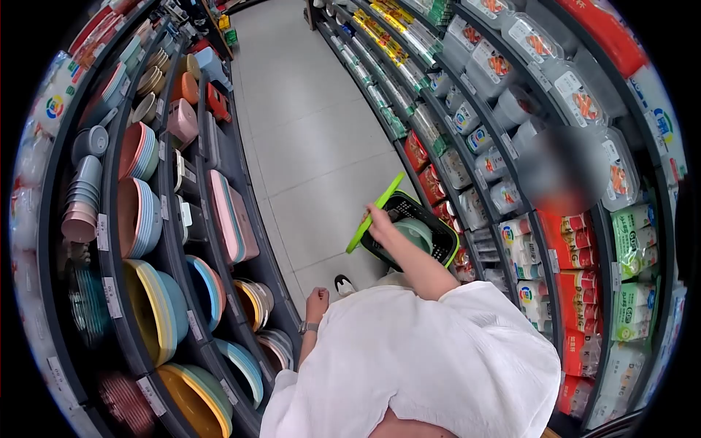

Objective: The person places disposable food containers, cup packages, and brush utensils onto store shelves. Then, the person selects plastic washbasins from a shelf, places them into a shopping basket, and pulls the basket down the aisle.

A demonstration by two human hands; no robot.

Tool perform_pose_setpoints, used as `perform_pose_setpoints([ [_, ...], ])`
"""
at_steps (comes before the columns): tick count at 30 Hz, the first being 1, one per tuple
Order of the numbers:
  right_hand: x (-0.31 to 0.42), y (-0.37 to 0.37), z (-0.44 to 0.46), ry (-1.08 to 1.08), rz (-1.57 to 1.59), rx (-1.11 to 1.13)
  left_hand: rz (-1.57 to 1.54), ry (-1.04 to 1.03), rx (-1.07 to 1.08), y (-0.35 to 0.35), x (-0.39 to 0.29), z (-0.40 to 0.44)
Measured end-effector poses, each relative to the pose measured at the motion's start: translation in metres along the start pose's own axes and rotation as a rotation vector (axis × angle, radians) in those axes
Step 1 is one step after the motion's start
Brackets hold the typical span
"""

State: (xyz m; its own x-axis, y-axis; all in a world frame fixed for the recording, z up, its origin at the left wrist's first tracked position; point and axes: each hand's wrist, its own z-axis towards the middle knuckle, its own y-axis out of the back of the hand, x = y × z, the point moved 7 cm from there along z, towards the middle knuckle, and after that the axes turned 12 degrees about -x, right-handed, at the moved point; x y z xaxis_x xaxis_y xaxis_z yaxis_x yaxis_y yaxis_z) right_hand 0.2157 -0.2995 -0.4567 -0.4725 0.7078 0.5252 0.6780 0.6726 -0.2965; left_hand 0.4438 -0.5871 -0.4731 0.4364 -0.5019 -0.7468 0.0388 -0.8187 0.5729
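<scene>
The R hand [377, 223] had its fingers wrapped round the green handle [389, 191] of a black basket [447, 239], w/ a pale green bowl [413, 235] inside, approx. beside the R shelves [476, 117]. The L hand [317, 304], w/ a watch [309, 327] on its wrist, hung near the L shelves [257, 219] & their stacked bowls [255, 301], fingers curled in; couldn't tell if they pinched anything.

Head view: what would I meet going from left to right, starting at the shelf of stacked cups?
Stacked cups → pink trays → left hand → black-and-white shoe → black basket → red DEKANG packs → green packs.
</scene>
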Motion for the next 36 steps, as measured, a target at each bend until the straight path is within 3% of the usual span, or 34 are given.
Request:
perform_pose_setpoints([
  [2,-0.041,-0.011,-0.025,0.000,-0.176,0.071,0.007,-0.170,-0.059,0.026,-0.052,0.001],
  [6,-0.091,-0.020,-0.088,0.037,-0.559,0.224,0.023,-0.264,-0.064,0.053,-0.107,0.024],
  [11,-0.109,-0.013,-0.132,0.179,-0.870,0.316,0.278,-0.813,-0.178,0.078,-0.210,0.049],
  [14,-0.105,-0.009,-0.138,0.315,-0.977,0.308,0.469,-1.032,-0.166,0.062,-0.246,0.065],
  [17,-0.084,0.003,-0.142,0.622,-1.284,0.248,0.492,-1.208,-0.141,0.045,-0.282,0.070],
  [21,-0.071,0.058,-0.154,0.398,-1.171,0.291,0.547,-1.278,0.155,-0.029,-0.258,0.112],
  [23,-0.070,0.091,-0.175,0.204,-1.004,0.274,0.579,-1.053,0.450,-0.041,-0.270,0.109],
  [24,-0.073,0.108,-0.179,0.202,-1.001,0.271,0.530,-1.301,0.420,-0.055,-0.268,0.111],
  [25,-0.083,0.127,-0.179,0.178,-1.012,0.269,0.533,-1.302,0.421,-0.064,-0.266,0.112],
  [27,-0.117,0.156,-0.169,0.154,-1.017,0.272,0.619,-1.340,0.690,-0.090,-0.255,0.092],
  [28,-0.126,0.167,-0.157,0.321,-1.075,0.224,0.743,-1.355,0.754,-0.099,-0.249,0.085],
  [29,-0.123,0.170,-0.151,0.492,-1.128,0.171,0.747,-1.363,0.749,-0.098,-0.252,0.082],
  [30,-0.123,0.171,-0.153,0.388,-1.172,0.140,0.787,-1.377,0.769,-0.096,-0.254,0.079],
  [36,-0.113,0.142,-0.156,0.407,-1.241,0.185,0.926,-1.344,0.766,-0.084,-0.232,0.101],
])
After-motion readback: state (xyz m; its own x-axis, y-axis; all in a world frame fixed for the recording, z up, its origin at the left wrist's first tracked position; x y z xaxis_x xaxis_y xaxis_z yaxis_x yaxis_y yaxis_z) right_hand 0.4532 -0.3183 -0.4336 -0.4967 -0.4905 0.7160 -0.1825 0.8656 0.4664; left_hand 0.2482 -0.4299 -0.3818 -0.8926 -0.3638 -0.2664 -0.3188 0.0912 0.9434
